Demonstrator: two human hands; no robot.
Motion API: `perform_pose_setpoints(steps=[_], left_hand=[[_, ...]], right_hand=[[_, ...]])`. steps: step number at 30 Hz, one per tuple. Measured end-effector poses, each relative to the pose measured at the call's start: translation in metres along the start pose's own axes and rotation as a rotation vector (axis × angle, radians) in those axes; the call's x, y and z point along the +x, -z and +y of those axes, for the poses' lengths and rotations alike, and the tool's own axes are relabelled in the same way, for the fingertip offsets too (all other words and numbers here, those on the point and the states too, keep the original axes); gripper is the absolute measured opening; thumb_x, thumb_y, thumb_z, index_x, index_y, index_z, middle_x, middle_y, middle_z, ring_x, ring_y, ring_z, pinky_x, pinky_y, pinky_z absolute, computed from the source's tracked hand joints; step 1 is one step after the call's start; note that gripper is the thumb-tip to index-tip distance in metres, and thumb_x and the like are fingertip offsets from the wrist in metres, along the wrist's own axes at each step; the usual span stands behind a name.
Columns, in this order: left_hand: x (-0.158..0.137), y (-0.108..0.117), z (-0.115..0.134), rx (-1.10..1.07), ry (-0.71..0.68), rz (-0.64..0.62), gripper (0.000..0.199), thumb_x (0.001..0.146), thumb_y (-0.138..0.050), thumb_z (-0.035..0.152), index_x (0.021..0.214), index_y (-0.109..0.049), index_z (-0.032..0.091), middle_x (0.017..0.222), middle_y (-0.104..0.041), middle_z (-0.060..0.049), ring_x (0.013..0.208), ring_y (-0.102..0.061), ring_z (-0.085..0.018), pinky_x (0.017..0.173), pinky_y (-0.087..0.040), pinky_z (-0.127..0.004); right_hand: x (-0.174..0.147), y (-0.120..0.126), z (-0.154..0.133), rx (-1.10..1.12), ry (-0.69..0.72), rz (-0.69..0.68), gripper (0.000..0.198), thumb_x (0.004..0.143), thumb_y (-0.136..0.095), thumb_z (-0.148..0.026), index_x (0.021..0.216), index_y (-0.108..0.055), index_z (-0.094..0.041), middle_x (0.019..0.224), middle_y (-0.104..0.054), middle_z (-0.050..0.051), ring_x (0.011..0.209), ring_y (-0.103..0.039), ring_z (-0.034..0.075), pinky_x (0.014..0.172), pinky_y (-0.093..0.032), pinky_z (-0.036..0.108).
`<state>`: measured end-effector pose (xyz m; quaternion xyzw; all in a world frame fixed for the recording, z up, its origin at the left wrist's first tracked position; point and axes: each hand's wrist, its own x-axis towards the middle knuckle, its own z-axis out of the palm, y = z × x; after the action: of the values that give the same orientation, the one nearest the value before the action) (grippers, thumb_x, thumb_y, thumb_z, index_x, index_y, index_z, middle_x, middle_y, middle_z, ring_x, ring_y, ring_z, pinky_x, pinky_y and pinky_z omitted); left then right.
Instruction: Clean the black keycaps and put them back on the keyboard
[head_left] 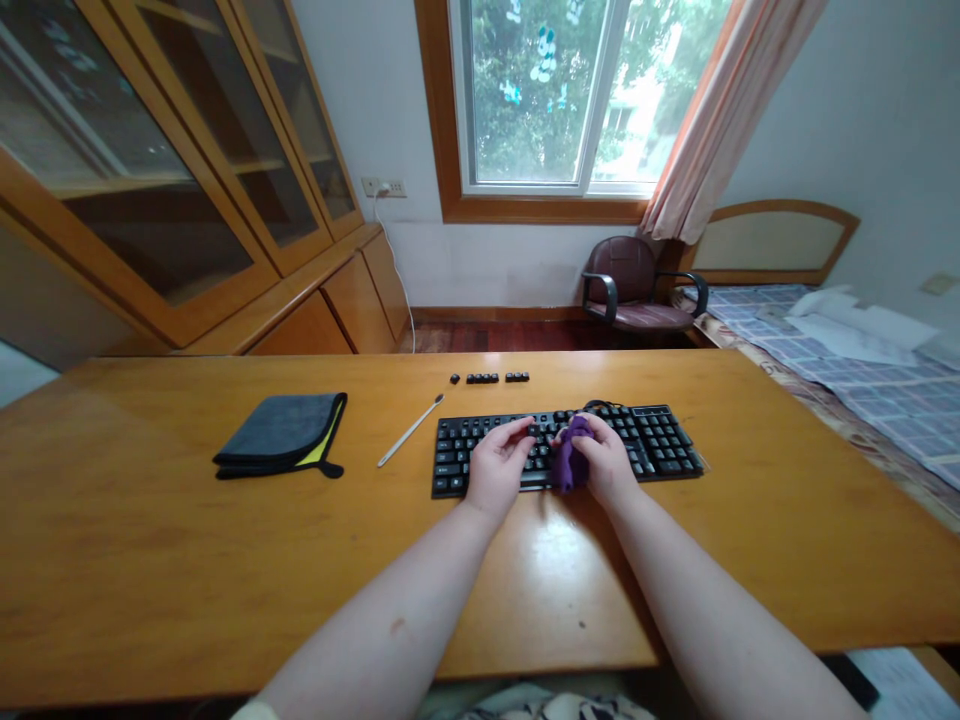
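Note:
A black keyboard [457, 450] lies across the desk beneath both of my hands. My left hand [499, 460] hovers above its left-middle keys, thumb and fingertips pinched together; whatever small dark thing may be between them blends with the keys behind. Bunched in the closed fingers of my right hand [606, 460] is a purple cloth [571, 458], which hangs down over the keyboard's front edge. Behind the keyboard, several loose black keycaps [482, 378] are lined up in short groups. A thin white brush [411, 431] rests slantwise to the left of the keyboard.
A folded grey towel [281, 432] with a yellow underside sits on the left of the wooden desk [330, 570]. Beyond the desk are a glass-doored cabinet [225, 130], a maroon armchair [634, 275] and, at right, a bed [885, 370] with papers on it.

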<state>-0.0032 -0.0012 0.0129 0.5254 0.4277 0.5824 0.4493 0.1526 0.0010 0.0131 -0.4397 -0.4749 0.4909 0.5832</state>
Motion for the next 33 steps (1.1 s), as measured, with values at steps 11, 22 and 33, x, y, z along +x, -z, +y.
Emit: perform_pose_setpoints(steps=[11, 22, 33], left_hand=[[0.004, -0.003, -0.011, -0.095, 0.079, -0.046, 0.035, 0.071, -0.064, 0.013, 0.106, -0.06, 0.017, 0.097, -0.068, -0.007, 0.093, -0.064, -0.017, 0.089, -0.05, -0.035], [-0.002, 0.002, -0.007, 0.227, -0.081, -0.23, 0.042, 0.078, -0.056, 0.015, 0.12, -0.053, 0.021, 0.106, -0.064, -0.008, 0.09, -0.064, -0.016, 0.085, -0.053, -0.033], [-0.004, 0.004, 0.004, 1.096, -0.228, -0.364, 0.086, 0.058, -0.071, 0.056, 0.131, -0.042, 0.021, 0.137, -0.043, -0.011, 0.131, -0.029, -0.033, 0.109, -0.006, -0.059]], right_hand=[[-0.005, -0.003, -0.011, -0.657, 0.433, -0.1, 0.025, 0.08, -0.058, -0.026, 0.104, -0.065, -0.026, 0.1, -0.065, 0.005, 0.094, -0.059, 0.02, 0.085, -0.047, 0.037], [-0.001, 0.002, -0.018, -0.649, 0.366, -0.205, 0.016, 0.075, -0.065, -0.027, 0.09, -0.071, -0.025, 0.092, -0.068, 0.005, 0.088, -0.062, 0.02, 0.082, -0.049, 0.036], [0.076, 0.019, -0.056, -0.954, 0.004, -0.362, 0.021, 0.074, -0.063, -0.025, 0.091, -0.073, -0.02, 0.094, -0.072, 0.004, 0.091, -0.065, 0.021, 0.085, -0.046, 0.029]])
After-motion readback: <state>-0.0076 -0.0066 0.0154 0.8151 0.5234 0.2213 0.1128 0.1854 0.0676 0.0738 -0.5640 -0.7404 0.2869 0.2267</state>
